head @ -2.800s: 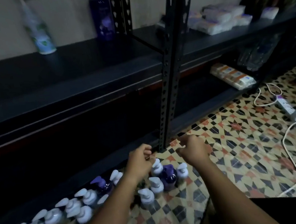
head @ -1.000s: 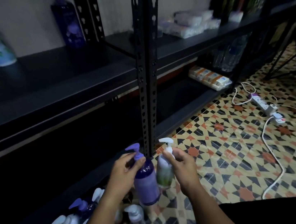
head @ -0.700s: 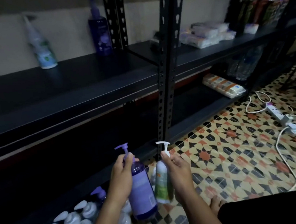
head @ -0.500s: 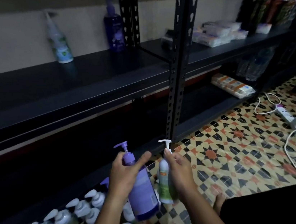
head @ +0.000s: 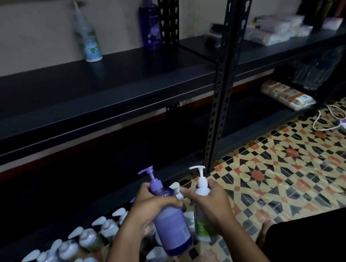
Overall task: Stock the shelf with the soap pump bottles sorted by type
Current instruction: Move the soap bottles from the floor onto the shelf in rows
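While two bottles already stand at the back of the shelf (head: 100,85), a white bottle (head: 86,35) to the left and a purple bottle (head: 150,24) beside the upright post, well apart from each other, two more are held in front of the person, low above the floor (head: 283,171). The left hand (head: 153,206) has its fingers curled round the shoulder of a held purple bottle (head: 171,223), just below its purple pump, and the bottle hangs tilted slightly with its base toward the camera. The right hand (head: 213,202) grips a held white bottle (head: 202,221) with a green label, fingers wrapped round its upper body under the white pump. The two held bottles sit side by side, close to touching, with the hands nearly meeting between them.

Below and left of the hands, a crowd of floor bottles (head: 74,260) stands on the tiled floor along the foot of the shelf; most show white pump heads, with a few purple ones at the far left edge and behind the hands. More than a dozen pump heads can be made out, but the dim light and overlap prevent an exact count.
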A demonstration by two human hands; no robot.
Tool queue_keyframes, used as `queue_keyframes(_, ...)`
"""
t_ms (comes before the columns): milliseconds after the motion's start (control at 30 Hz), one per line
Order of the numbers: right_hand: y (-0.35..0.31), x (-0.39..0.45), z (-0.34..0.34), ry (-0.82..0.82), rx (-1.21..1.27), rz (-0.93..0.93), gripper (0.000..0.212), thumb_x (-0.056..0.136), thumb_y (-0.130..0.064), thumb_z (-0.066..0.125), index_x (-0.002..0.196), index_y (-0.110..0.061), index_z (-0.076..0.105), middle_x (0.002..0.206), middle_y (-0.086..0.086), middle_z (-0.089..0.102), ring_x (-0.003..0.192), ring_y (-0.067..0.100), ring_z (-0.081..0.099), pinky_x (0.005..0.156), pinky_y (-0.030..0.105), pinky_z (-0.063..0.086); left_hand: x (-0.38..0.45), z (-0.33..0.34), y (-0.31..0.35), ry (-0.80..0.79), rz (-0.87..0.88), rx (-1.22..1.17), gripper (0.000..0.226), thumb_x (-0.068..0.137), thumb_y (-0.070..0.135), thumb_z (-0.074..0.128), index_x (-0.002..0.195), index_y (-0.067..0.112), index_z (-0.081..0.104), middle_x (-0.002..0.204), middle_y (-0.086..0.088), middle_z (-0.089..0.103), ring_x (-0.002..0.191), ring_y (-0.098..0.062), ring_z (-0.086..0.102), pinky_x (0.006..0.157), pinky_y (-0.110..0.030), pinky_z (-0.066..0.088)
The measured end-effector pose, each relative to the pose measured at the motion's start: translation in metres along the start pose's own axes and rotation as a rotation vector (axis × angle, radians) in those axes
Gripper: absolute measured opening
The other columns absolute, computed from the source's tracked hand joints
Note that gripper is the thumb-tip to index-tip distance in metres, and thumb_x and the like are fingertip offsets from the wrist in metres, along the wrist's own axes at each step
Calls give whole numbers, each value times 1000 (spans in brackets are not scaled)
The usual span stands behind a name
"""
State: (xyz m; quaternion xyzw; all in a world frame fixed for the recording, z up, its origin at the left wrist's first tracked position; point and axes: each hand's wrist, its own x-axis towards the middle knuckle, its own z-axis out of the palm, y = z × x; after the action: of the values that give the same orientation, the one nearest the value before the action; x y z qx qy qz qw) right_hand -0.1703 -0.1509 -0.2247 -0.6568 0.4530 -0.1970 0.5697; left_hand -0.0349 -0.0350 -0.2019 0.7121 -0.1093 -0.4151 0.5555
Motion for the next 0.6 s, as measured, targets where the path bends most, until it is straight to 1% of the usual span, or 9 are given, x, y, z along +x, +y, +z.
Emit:
queue_keyframes(67, 4, 4, 0, 2, -74, 21, 51, 64, -41, 94, 95, -20, 59, 87, 4, 69, 76, 22, 68, 63, 38, 61, 0, -2, 1, 35, 35, 5, 87, 37, 7, 99, 112, 8, 56, 108, -16, 71, 87, -28, 73, 66, -36, 59)
queue_keyframes(133, 7, 8, 0, 0, -102, 45, 56, 58, -32, 97, 96, -22, 58, 89, 3, 69, 80, 23, 68, 69, 45, 62, 2, -7, 1, 77, 47, 5, 81, 42, 7, 103, 110, 7, 59, 105, -13, 73, 90, -29, 75, 75, -44, 63)
queue_keyframes(233, 8, 9, -3, 0, -30, 78, 67, 54, -20, 99, 103, -28, 55, 101, 5, 67, 88, 27, 69, 72, 51, 63, 4, -14, 0, 94, 77, -61, 84, 36, 24, 106, 108, 10, 66, 100, -11, 78, 88, -31, 78, 81, -52, 64)
queue_keyframes(300, 6, 9, -6, 13, 34, 76, 71, 52, -16, 99, 104, -28, 52, 105, 7, 65, 89, 30, 70, 73, 53, 63, 2, -15, 0, 104, 132, -94, 72, 42, 29, 105, 104, 11, 72, 97, -10, 79, 87, -31, 78, 79, -48, 65)
queue_keyframes(367, 5, 8, -8, 51, 99, 70, 70, 52, -15, 100, 104, -23, 54, 106, 8, 66, 88, 31, 71, 73, 55, 63, 0, -15, 4, 108, 166, -149, 51, 60, 27, 99, 104, 14, 75, 96, -12, 79, 86, -32, 78, 75, -45, 64)
queue_keyframes(400, 4, 8, -9, 79, 119, 62, 68, 51, -17, 100, 103, -21, 56, 105, 8, 66, 87, 31, 72, 72, 54, 63, -1, -15, 6, 98, 162, -195, 46, 66, 27, 95, 107, 15, 76, 97, -14, 79, 85, -33, 77, 75, -45, 64)
queue_keyframes(467, 5, 7, -8, 123, 119, 27, 62, 48, -28, 102, 97, -20, 64, 102, 5, 69, 85, 30, 73, 69, 53, 63, -2, -16, 7, 72, 144, -275, 45, 70, 32, 89, 110, 16, 76, 98, -18, 78, 83, -34, 75, 76, -46, 64)
queue_keyframes(533, 8, 6, -5, 138, 127, -5, 54, 45, -43, 100, 89, -26, 71, 98, 2, 73, 84, 29, 74, 70, 53, 63, -1, -19, 6, 48, 127, -319, 41, 76, 35, 84, 111, 15, 76, 99, -19, 77, 82, -32, 74, 77, -44, 62)
queue_keyframes(600, 10, 7, -5, 124, 157, -35, 49, 51, -53, 95, 88, -29, 75, 94, 1, 76, 86, 29, 75, 74, 54, 63, 0, -20, 3, 19, 120, -336, 31, 87, 34, 77, 114, 17, 76, 99, -17, 75, 83, -30, 72, 76, -42, 61)
